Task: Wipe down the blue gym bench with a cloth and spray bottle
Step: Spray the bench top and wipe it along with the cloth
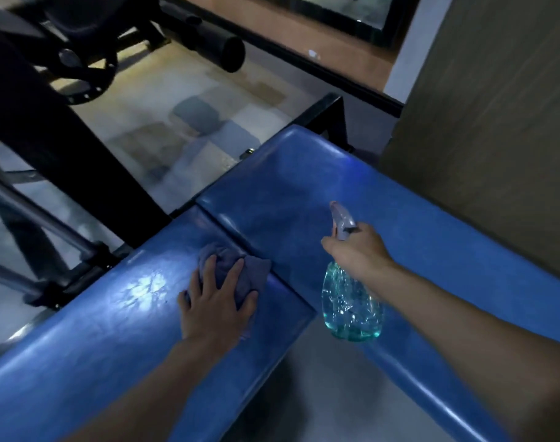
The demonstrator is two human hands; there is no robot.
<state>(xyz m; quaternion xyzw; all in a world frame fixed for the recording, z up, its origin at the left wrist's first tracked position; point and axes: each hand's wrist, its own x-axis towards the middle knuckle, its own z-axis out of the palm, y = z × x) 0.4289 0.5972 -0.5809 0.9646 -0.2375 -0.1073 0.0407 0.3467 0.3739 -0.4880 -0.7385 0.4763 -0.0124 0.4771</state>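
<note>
Looks forward and steeply down from head height through one wide-angle lens, close above the padded glossy blue vinyl gym bench (304, 186). Holds the bench diagonally across the lower frame, and takes in the pale tiled floor (157, 94) and black metal machine frame (49, 129) farther off at upper left.

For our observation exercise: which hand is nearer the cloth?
Left. The left hand presses on the cloth; the right hand holds the spray bottle apart, to its right.
</note>
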